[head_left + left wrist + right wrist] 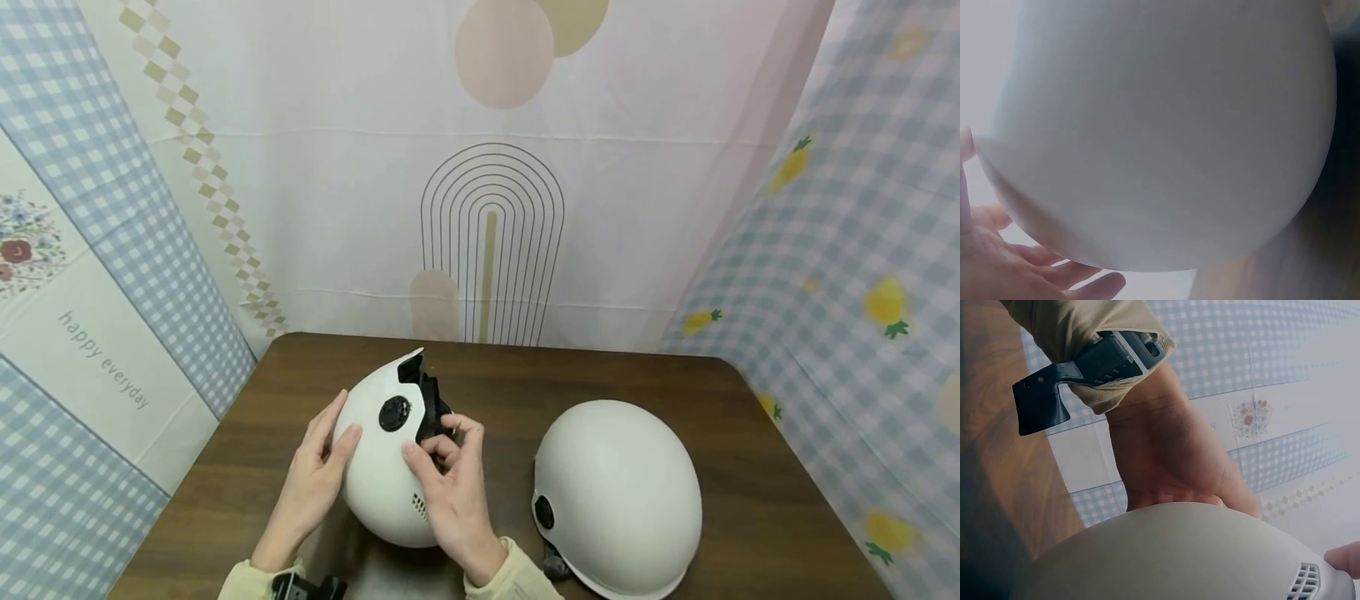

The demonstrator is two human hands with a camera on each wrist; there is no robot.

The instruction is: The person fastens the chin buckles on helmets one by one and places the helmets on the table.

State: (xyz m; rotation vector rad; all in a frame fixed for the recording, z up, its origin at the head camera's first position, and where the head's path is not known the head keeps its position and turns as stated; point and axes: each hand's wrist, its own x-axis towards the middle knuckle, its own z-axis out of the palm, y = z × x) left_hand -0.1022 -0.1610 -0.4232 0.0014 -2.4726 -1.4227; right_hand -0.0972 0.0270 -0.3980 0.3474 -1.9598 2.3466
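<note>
A white helmet (375, 483) with a round black disc (394, 413) on its side stands tilted at the left of the table, its opening and black inner parts (431, 404) facing right. My left hand (318, 471) rests on its left side with fingers and thumb spread; in the right wrist view this hand (1172, 444) is partly hidden behind the shell. At the opening's lower edge, my right hand (453, 483) holds the rim, thumb on the outer shell near the vent holes and the other fingers bent inward. Its spread fingers (1100, 289) show below the shell in the left wrist view.
A second white helmet (618, 492) sits dome up on the wooden table (750, 500), right of my right hand. Behind the table hangs a patterned cloth (345, 208), with checked cloths (847, 250) at the sides. My left wrist carries a black camera mount (1116, 359).
</note>
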